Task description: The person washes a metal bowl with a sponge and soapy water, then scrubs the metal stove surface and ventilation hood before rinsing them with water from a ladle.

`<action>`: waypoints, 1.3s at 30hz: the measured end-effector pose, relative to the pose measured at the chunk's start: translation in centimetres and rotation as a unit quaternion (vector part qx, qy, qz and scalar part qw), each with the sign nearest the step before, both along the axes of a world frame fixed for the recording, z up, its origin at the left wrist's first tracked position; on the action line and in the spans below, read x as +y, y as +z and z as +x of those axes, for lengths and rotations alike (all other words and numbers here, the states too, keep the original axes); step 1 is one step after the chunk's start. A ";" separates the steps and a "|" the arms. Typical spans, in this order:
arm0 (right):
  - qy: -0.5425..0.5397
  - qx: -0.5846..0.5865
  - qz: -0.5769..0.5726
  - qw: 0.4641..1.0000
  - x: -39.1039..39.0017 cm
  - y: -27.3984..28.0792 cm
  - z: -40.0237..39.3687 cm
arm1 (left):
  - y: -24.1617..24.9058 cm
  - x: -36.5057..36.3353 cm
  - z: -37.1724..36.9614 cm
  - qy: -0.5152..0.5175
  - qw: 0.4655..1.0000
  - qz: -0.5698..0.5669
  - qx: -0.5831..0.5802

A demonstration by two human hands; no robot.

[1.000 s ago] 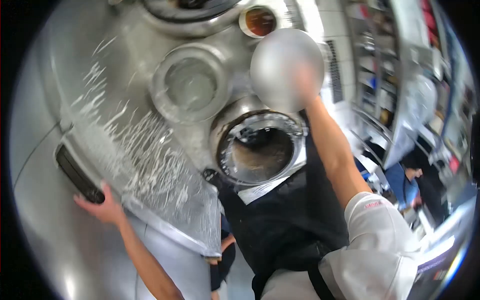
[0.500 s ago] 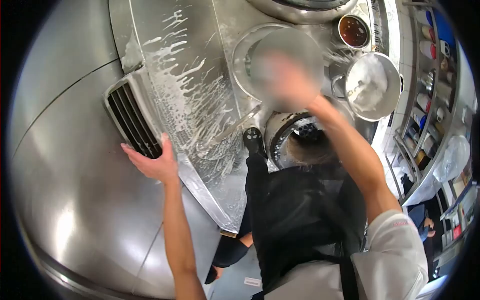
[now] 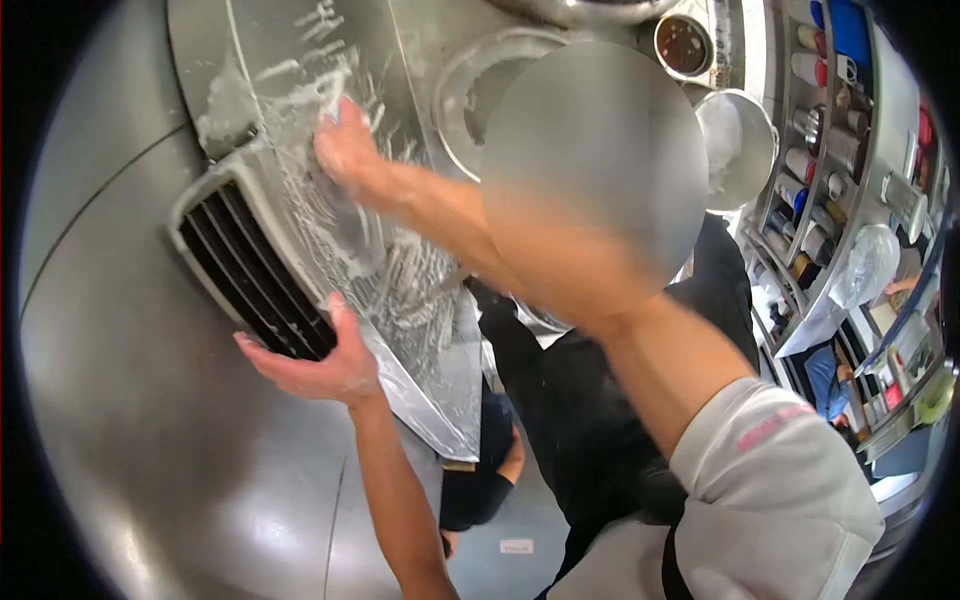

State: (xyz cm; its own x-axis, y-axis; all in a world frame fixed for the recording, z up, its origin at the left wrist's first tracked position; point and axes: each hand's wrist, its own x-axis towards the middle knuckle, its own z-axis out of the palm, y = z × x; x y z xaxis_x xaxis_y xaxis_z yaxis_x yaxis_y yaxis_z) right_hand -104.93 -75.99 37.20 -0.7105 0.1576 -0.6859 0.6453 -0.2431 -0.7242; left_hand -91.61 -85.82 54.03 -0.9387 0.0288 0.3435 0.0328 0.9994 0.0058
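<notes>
My left hand (image 3: 325, 362) is wrapped across the lower end of a slatted metal vent (image 3: 262, 270), thumb on its right rim and fingers on the left side. My right hand (image 3: 347, 152) presses on a soapy stainless-steel panel (image 3: 430, 360) beside the vent's upper end. Its fingers are bent into the white suds (image 3: 300, 95). Something small and bluish-grey shows at the fingertips, too smeared to name. My right forearm crosses over the panel's edge, and a grey blurred disc hides part of that arm.
A pot of dark brown liquid (image 3: 683, 48) and a larger metal pot (image 3: 738, 150) stand at upper right. A wide round pan rim (image 3: 450, 110) lies left of the disc. Shelves with containers (image 3: 815, 160) line the right. A co-worker's arm (image 3: 513, 455) shows below the panel.
My right hand has swung left from the round pan area onto the sudsy panel, spreading suds there. My left hand stays on the vent. The view has shifted slightly.
</notes>
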 end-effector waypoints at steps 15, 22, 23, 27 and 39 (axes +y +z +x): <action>-0.074 0.077 -0.080 0.991 -5.6 -5.2 26.2 | -0.7 0.9 0.4 0.038 0.979 0.195 -0.052; 0.038 0.293 0.039 0.955 -5.5 -14.4 16.0 | -0.4 1.8 0.4 0.093 0.973 0.202 -0.065; -0.033 0.154 -0.040 0.987 -6.1 -15.9 16.9 | -0.5 1.6 0.4 0.080 0.973 0.206 -0.064; 0.095 0.415 -0.054 0.903 -4.6 -5.6 17.5 | -0.4 0.9 0.6 0.072 0.981 0.169 -0.070; 0.007 0.106 -0.143 0.984 -12.7 -14.6 25.0 | -0.8 1.2 0.5 0.038 0.989 0.108 -0.090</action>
State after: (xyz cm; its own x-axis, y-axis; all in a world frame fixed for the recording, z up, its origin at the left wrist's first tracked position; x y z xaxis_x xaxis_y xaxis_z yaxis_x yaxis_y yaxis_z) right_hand -79.90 -88.74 22.57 -0.8430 -0.0320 -0.5369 0.4922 -0.4485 -0.7461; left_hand -91.10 -84.60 53.27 -0.9818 -0.1009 0.1607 -0.0643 0.9738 0.2183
